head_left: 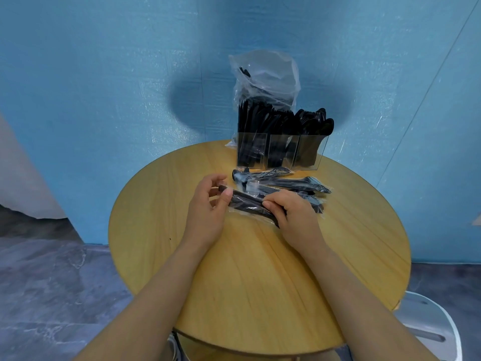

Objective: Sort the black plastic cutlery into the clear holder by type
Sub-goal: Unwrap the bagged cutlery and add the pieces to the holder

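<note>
A clear three-compartment holder [281, 155] stands at the far edge of the round wooden table [255, 269], packed with black cutlery; spoons fill its right compartment. In front of it lie several wrapped packets of black cutlery [291, 182]. One wrapped packet [247, 201] is held just above the table between both hands. My left hand [208, 204] pinches its left end with thumb and fingers. My right hand [294, 212] grips its right part, fingers curled over the wrapper.
A clear plastic bag [265, 76] with more black cutlery stands behind the holder against the blue wall. A white stool [429, 327] sits at the table's lower right. Grey floor lies to the left.
</note>
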`<state>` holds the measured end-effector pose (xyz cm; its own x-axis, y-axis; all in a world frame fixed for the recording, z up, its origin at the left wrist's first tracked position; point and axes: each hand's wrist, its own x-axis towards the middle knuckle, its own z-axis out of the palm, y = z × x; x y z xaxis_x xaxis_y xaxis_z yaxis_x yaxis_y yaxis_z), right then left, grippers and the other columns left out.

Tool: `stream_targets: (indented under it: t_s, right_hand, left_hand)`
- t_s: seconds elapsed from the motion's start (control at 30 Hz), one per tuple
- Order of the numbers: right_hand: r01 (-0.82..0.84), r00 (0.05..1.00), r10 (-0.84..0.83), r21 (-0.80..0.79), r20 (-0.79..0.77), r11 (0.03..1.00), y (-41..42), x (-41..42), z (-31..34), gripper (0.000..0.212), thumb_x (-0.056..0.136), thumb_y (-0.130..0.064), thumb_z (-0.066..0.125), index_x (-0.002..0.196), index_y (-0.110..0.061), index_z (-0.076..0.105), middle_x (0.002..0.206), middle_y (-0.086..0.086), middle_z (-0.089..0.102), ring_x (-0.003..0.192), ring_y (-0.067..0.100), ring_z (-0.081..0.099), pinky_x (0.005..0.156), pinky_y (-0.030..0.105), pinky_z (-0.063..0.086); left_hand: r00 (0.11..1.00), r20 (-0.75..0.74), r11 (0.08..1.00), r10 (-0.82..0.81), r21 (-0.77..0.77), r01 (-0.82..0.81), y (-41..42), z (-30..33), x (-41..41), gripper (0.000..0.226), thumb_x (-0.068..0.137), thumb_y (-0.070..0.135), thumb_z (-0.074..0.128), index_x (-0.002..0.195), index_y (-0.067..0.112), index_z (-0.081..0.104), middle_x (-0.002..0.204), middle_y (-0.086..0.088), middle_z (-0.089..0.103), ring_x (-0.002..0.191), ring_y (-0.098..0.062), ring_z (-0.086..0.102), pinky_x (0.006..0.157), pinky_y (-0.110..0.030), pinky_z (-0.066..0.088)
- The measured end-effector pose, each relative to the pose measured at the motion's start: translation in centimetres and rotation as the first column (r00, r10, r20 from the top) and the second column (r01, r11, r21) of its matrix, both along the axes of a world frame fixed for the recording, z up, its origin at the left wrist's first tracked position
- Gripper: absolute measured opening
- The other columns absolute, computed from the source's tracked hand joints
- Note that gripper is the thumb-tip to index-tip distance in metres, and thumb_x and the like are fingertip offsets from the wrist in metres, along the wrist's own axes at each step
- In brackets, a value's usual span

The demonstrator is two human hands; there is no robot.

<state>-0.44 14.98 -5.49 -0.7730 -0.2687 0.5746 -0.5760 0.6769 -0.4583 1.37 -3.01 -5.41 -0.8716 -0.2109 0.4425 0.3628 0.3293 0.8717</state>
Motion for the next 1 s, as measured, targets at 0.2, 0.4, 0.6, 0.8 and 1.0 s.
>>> stream_targets:
  t_s: [0.2, 0.4, 0.6, 0.8, 1.0]
  right_hand:
    - [-0.045, 0.999, 0.044, 0.047, 0.017, 0.998, 0.18, 0.21, 0.18, 0.016, 0.093, -0.019, 0.055, 0.093, -0.013, 0.07, 0.084, -0.002, 0.066, 0.081, 0.015, 0.057, 0.072, 0.034, 0.048]
    - [-0.064, 0.998, 0.063, 0.017, 0.032, 0.998, -0.09, -0.09, 0.29, 0.017, 0.094, -0.019, 0.054, 0.094, -0.014, 0.07, 0.084, -0.005, 0.064, 0.081, 0.011, 0.055, 0.072, 0.034, 0.048]
    - [-0.05, 0.998, 0.05, -0.015, 0.03, 0.999, 0.02, -0.08, 0.34, 0.016, 0.094, -0.017, 0.055, 0.091, -0.013, 0.07, 0.082, -0.003, 0.065, 0.079, 0.012, 0.056, 0.071, 0.032, 0.047]
    - [-0.009, 1.0, 0.009, 0.016, 0.005, 1.0, 0.09, -0.23, 0.14, 0.016, 0.094, -0.017, 0.055, 0.09, -0.014, 0.07, 0.081, -0.004, 0.065, 0.079, 0.011, 0.055, 0.07, 0.031, 0.047]
    - [0.018, 1.0, -0.017, 0.021, -0.017, 1.0, 0.34, -0.44, 0.27, 0.016, 0.093, -0.016, 0.056, 0.09, -0.013, 0.071, 0.081, -0.005, 0.064, 0.077, 0.01, 0.053, 0.069, 0.026, 0.042]
  left_hand:
    - [1.0, -0.016, 0.994, -0.015, -0.11, 0.013, 0.11, 0.24, 0.28, 0.023, 0.095, 0.01, 0.051, 0.08, 0.027, 0.054, 0.08, 0.011, 0.057, 0.074, 0.006, 0.051, 0.065, -0.006, 0.039]
    - [0.998, 0.012, 0.995, -0.055, 0.09, 0.053, 0.18, 0.51, 0.22, 0.021, 0.096, 0.011, 0.05, 0.079, 0.022, 0.056, 0.075, 0.008, 0.055, 0.071, -0.003, 0.051, 0.07, -0.019, 0.044]
    - [0.988, 0.035, 0.835, -0.151, 0.54, 0.108, -0.17, 0.88, 0.31, 0.021, 0.099, 0.011, 0.043, 0.083, 0.018, 0.055, 0.075, 0.008, 0.058, 0.073, -0.006, 0.054, 0.079, -0.028, 0.048]
    - [0.988, 0.07, 0.885, -0.137, 0.457, 0.091, 0.24, 0.57, 0.39, 0.018, 0.096, 0.04, 0.046, 0.092, 0.022, 0.047, 0.093, 0.004, 0.05, 0.085, -0.007, 0.052, 0.09, -0.035, 0.047]
    - [0.977, 0.107, 0.934, 0.186, 0.291, -0.209, -0.26, 0.38, -0.22, 0.016, 0.092, 0.01, 0.057, 0.098, 0.022, 0.049, 0.093, 0.005, 0.053, 0.085, -0.011, 0.058, 0.077, -0.023, 0.05]
